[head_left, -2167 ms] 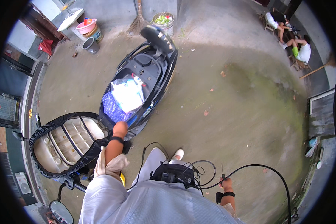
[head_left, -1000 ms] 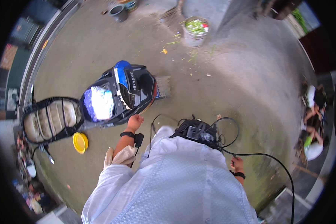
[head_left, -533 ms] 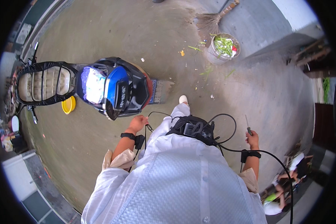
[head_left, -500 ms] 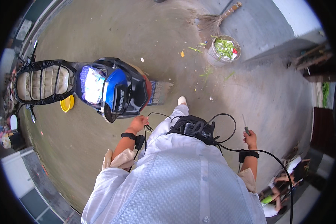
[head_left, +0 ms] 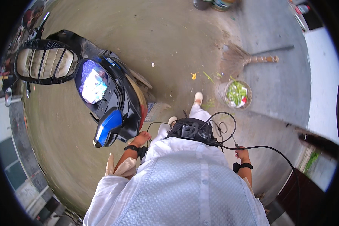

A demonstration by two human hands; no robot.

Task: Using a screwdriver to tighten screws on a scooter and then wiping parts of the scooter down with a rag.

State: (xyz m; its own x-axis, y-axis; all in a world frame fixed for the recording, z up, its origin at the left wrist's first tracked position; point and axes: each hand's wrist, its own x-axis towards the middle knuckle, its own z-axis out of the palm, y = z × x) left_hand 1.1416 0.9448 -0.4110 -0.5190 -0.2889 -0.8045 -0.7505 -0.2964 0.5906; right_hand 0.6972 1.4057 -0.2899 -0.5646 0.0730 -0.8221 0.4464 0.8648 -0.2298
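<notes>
My right hand (head_left: 242,153) is closed around a screwdriver (head_left: 237,145), its thin shaft pointing up and away from me. My left hand (head_left: 141,138) is closed at my left side, near the rear of a black and blue motor scooter (head_left: 133,113). Something small and dark shows at its fingers beside a thin black cable, too little to name. The scooter's seat (head_left: 45,61) is tipped up with its ribbed beige underside showing. Purple and white packages (head_left: 93,88) fill the storage space behind it.
A bucket of green plant scraps (head_left: 236,94) stands ahead to the right, with a straw broom (head_left: 248,59) lying beyond it. Dark containers (head_left: 203,3) stand at the far edge. Black cables run from my waist pouch (head_left: 192,130). Bits of litter dot the concrete floor.
I have stepped forward and turned, so the bucket and broom appear nearer and the scooter sits closer to my left hand. My right hand has come inward with the screwdriver.
</notes>
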